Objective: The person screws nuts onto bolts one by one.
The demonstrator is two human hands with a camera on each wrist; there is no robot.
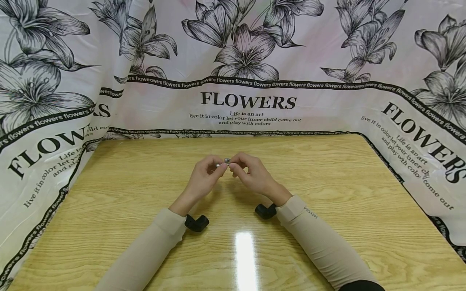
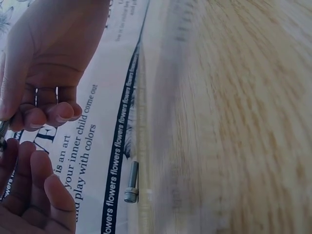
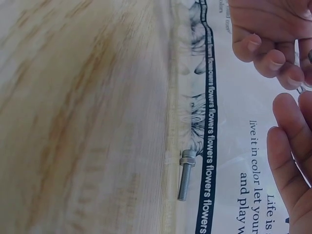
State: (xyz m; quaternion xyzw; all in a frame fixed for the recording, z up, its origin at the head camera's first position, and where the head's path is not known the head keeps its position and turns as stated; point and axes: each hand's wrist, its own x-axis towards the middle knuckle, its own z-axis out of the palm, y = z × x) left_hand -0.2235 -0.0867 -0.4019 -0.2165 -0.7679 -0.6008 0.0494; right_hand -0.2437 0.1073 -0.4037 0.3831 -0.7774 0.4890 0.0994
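In the head view the left hand (image 1: 204,176) and right hand (image 1: 255,174) meet over the middle of the table, fingertips nearly touching. Between them is a small silver bolt (image 1: 219,165), its threaded shank (image 2: 4,127) partly seen at the edge of the left wrist view. Thumb and fingers of each hand pinch it; the fingers hide most of it. Just beyond the fingertips a second bolt (image 1: 227,160) lies on the table. The right wrist view shows this loose bolt (image 3: 185,174) with a ring-like piece, perhaps a nut or washer, near its head.
The wood-grain table (image 1: 145,242) reaches to a flower-printed cloth (image 1: 247,107) that hangs at the back and both sides. Black wrist mounts (image 1: 197,223) stick out by the beige sleeves. A bright light reflection (image 1: 245,258) shows on the near part of the table.
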